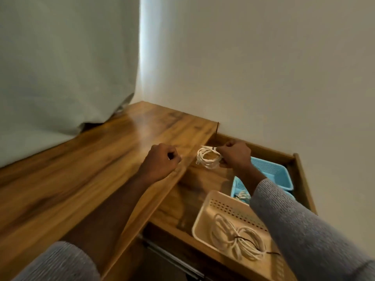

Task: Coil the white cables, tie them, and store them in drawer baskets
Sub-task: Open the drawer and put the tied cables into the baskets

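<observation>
- Head view: right hand gripping coiled cable above open drawer.
- Left hand fisted on surface; contents unclear.
- Blue basket partly hidden behind sleeve.

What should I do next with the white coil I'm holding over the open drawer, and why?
Probably lower the coil in your right hand into the far blue basket: it already looks tied with a dark tie, and the cream basket holds one.

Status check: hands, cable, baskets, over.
Right hand holds the coiled white cable over the open drawer. Left hand fisted at the desk edge. Cream basket and near blue basket hold coils. Nothing blocking.
</observation>
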The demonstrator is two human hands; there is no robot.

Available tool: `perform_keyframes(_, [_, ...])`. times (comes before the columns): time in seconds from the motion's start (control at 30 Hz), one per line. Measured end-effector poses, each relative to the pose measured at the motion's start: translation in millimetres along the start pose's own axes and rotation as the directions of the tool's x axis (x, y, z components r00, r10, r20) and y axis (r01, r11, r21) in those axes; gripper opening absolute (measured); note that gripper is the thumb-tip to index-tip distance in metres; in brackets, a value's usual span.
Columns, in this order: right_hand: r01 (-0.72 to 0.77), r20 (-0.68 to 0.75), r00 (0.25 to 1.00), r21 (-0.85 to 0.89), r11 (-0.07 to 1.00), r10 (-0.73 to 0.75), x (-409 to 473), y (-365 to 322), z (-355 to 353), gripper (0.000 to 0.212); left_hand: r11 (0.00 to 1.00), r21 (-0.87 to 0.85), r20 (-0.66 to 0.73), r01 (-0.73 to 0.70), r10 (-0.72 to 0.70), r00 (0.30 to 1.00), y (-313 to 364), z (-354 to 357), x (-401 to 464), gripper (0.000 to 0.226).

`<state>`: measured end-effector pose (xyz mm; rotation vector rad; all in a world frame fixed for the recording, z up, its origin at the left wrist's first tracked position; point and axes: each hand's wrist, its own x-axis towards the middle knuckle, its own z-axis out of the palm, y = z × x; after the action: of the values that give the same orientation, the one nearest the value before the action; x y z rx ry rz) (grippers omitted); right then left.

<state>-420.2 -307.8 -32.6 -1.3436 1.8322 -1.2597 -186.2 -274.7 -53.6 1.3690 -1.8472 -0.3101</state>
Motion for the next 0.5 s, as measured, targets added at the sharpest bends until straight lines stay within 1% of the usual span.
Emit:
perform_keyframes(0.1, [-0.059, -0.122, 0.991, -0.024, 0.998, 0.056, 14.6, 26.2, -41.1, 0.012, 0.997, -0.058, 0.06, -0.048, 0.051, 0.997, 22.4, 37.7, 13.8, 0.022])
perform_keyframes(0.17, [-0.092, -0.17, 0.982, -0.025, 0.995, 0.086, 26.9, 43.8, -64.8, 0.007, 0.995, -0.08, 0.108, -0.055, 0.063, 0.992, 37.8, 62.7, 21.6, 0.022])
perform_keyframes(0.23, [-0.146, -0.21, 0.968, -0.023, 0.989, 0.138, 42.1, 60.4, -84.9, 0.007, 0.994, -0.085, 0.138, -0.064, 0.075, 0.988, 50.9, 84.8, 28.0, 0.022])
perform_keyframes(0.37, [-0.207, -0.226, 0.953, 0.003, 0.978, 0.202, 83.8, 88.6, -117.5, 0.016, 0.994, -0.069, 0.194, -0.09, 0.102, 0.976, 70.9, 122.6, 37.2, 0.023])
perform_keyframes(0.43, [-0.232, -0.217, 0.949, 0.011, 0.973, 0.229, 105.0, 105.6, -124.2, 0.013, 0.993, -0.071, 0.203, -0.096, 0.108, 0.973, 74.9, 138.1, 42.8, 0.026])
perform_keyframes(0.5, [-0.266, -0.19, 0.947, -0.017, 0.964, 0.258, 123.0, 125.5, -123.1, 0.014, 0.992, -0.082, 0.223, -0.091, 0.107, 0.969, 75.1, 152.9, 49.2, 0.025])
